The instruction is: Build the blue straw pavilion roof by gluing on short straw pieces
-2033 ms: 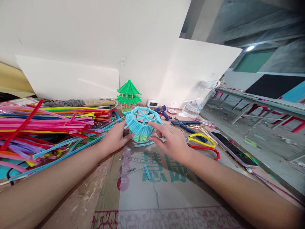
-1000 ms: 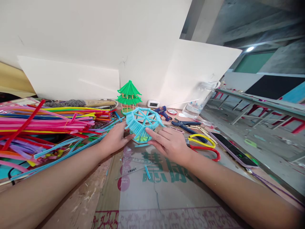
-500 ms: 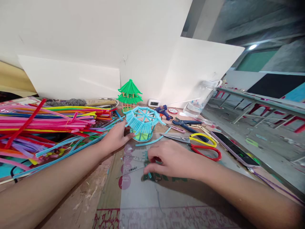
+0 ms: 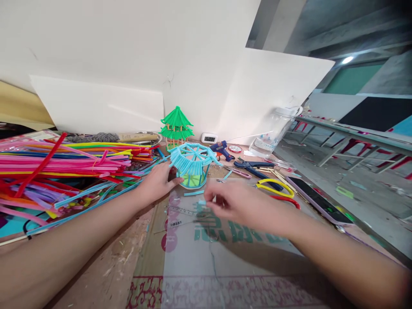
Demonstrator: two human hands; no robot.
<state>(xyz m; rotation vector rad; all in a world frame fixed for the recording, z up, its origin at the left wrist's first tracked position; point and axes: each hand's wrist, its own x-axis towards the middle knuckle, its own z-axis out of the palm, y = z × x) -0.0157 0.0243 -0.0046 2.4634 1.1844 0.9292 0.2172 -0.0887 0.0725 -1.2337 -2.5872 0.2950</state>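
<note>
My left hand point(image 4: 160, 182) is closed on the left side of a small light-blue pipe-cleaner pavilion point(image 4: 195, 161), its thumb at the base and the other fingers partly hidden behind. Blue strips cover the left and front of the pavilion's roof; bare spokes show at the top. In front and to the right, my right hand point(image 4: 230, 201), slightly blurred, pinches a short light-blue pipe-cleaner piece point(image 4: 202, 202). A longer blue strip point(image 4: 195, 193) lies just before the pavilion. Beneath my right hand are a clear ruler point(image 4: 182, 210) and a translucent printed sheet point(image 4: 193, 262).
Coloured pipe cleaners point(image 4: 64, 165) are heaped at left. A green-roofed model point(image 4: 177, 124) stands behind. A glue gun point(image 4: 223, 150), pliers point(image 4: 254, 165), yellow-and-red-handled scissors point(image 4: 277, 187), a phone point(image 4: 317, 199) and a water bottle point(image 4: 270, 133) are to the right.
My right hand has lifted and moved up and to the right with the short blue piece, now covering the scissor blades. My left hand stays at the pavilion.
</note>
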